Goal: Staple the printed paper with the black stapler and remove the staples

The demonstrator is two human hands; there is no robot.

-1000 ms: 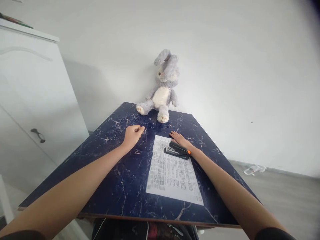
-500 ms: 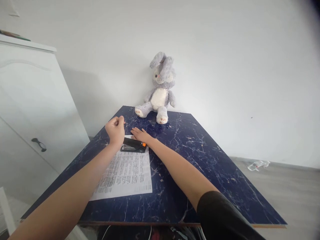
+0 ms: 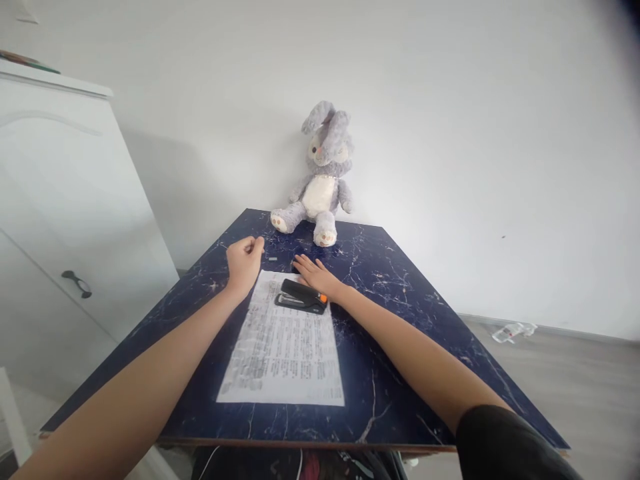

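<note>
My left hand [image 3: 244, 265] is closed with the thumb on top, just past the paper's upper left corner; its inside is hidden. My right hand [image 3: 316, 273] lies flat with fingers stretched out, at the top right of a printed sheet of paper [image 3: 285, 360]. A black stapler [image 3: 303, 298] with an orange tip rests on the sheet, its orange end by my right wrist. Between the two hands, a small grey strip [image 3: 273, 259], like staples, lies on the table.
The dark blue marbled table [image 3: 410, 380] has a grey plush rabbit [image 3: 320, 193] sitting at its far end against the wall. A white cabinet [image 3: 60, 200] stands at the left. Clear plastic [image 3: 514, 332] lies on the floor at right.
The sheet and the stapler on it have shifted right, along with my right hand. My closed left hand has also moved right. The small grey strip now shows clearly beside it.
</note>
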